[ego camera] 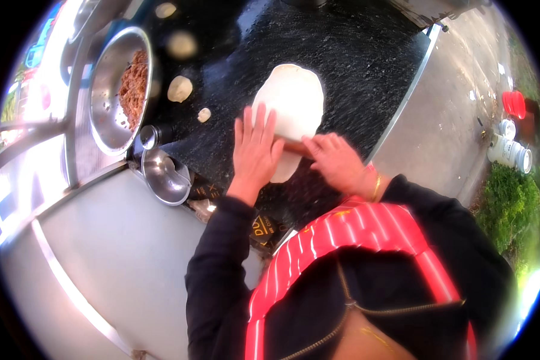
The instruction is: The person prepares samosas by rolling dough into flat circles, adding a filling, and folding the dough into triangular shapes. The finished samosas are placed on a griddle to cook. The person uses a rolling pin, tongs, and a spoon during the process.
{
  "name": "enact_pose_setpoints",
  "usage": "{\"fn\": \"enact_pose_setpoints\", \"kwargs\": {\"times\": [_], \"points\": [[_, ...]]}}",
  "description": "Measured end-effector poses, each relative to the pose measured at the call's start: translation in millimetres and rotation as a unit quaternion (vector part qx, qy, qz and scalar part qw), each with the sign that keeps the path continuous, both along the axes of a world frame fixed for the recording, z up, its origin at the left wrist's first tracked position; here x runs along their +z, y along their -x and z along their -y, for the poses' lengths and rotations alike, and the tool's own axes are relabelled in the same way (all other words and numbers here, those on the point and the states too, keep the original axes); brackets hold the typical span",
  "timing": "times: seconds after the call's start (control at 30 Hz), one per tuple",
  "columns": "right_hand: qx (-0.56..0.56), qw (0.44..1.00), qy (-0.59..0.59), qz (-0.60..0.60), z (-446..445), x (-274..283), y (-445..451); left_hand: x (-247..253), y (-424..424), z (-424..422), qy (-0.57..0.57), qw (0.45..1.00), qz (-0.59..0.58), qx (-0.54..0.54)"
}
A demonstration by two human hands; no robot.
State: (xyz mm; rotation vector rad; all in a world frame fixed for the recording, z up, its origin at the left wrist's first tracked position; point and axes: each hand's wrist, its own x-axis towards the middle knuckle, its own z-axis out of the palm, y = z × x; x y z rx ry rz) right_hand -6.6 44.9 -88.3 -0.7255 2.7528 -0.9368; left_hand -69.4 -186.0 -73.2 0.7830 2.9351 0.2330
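Note:
A flattened oval sheet of white dough (292, 99) lies on the black speckled countertop (360, 67) before me. Across its near part rests a short brown rolling pin (296, 146), mostly hidden by my hands. My left hand (257, 155) is laid flat with fingers apart, its fingertips over the left edge of the dough and its thumb by the pin. The fingers of my right hand (339, 159) curl over the pin's right end. Left of the sheet sit a small dough lump (204, 115) and a larger flattened dough piece (180, 88).
At the left stands a large metal bowl (101, 103) with reddish minced filling (134, 90). A smaller metal bowl (162, 180) and a metal-lidded container (149, 137) are nearer. More dough pieces (182, 45) lie farther back. Beyond the counter's right edge (405, 94) are pavement and white buckets (506, 150).

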Motion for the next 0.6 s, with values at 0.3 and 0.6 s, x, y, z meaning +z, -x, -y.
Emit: {"fn": "enact_pose_setpoints", "kwargs": {"times": [0.3, 0.6], "points": [[-0.085, 0.995, -0.048, -0.008, -52.9, -3.6, 53.6, -27.1, 114.1, -94.5, -0.133, 0.989, -0.068, 0.007], [-0.094, 0.995, -0.017, -0.009, -77.4, -3.5, 99.1, -27.8, 162.4, -129.2, -0.107, 0.986, -0.126, 0.023]]}}
